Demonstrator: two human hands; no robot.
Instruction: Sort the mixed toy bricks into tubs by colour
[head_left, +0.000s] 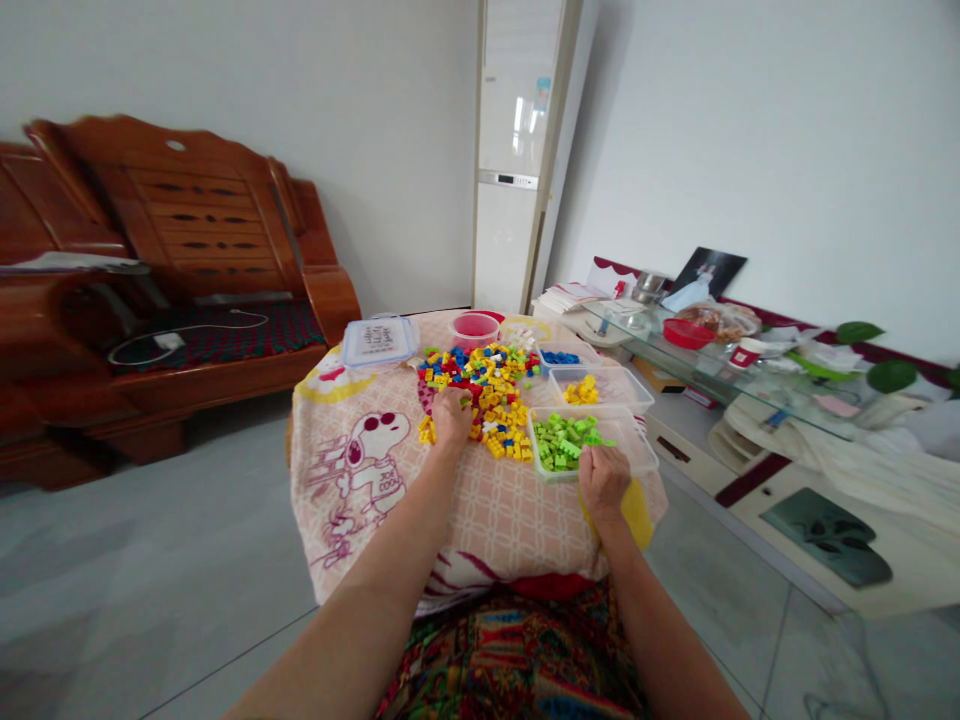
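A pile of small mixed-colour bricks [487, 395] lies on a low table covered with a cartoon cloth [360, 450]. My left hand [452, 417] rests on the pile's near left edge, fingers curled among yellow bricks; whether it grips one is hidden. My right hand [604, 478] sits at the near rim of a clear tub of green bricks [589, 440], fingers bent over the rim. Behind it stand a clear tub of yellow bricks [600, 388] and a tub of blue bricks [562, 357].
A red tub [474, 328] and a lidded clear box [379, 342] stand at the table's far edge. A wooden bench [172, 290] is to the left, a white standing air conditioner [517, 150] behind, and a cluttered glass shelf [735, 350] to the right.
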